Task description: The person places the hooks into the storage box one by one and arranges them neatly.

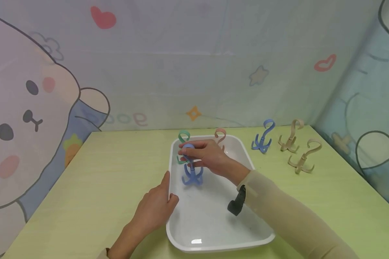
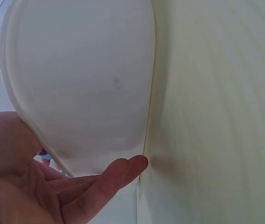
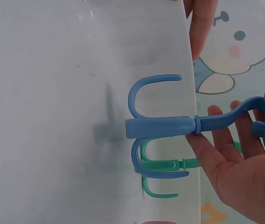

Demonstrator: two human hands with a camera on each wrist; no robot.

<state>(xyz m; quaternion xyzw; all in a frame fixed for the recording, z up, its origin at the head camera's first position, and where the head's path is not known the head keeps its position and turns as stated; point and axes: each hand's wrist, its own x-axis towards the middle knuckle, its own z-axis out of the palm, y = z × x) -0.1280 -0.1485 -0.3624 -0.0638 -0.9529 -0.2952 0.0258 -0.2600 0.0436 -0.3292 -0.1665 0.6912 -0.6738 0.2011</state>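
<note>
Right grip (image 1: 211, 157) over tray (image 1: 220, 212), cartoon backdrop (image 1: 181, 72) behind table (image 1: 116, 172)

A cartoon backdrop (image 1: 168, 79) — 2 hearts (image 1: 104, 18) — borders the yellow-green table (image 1: 100, 190).

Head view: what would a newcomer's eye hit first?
Likely the big cartoon animal on the backdrop at left. Next, near centre, the blue hook the right hand holds over the white tray. Then, right of the tray, a second blue hook and two beige hooks on the table.
</note>
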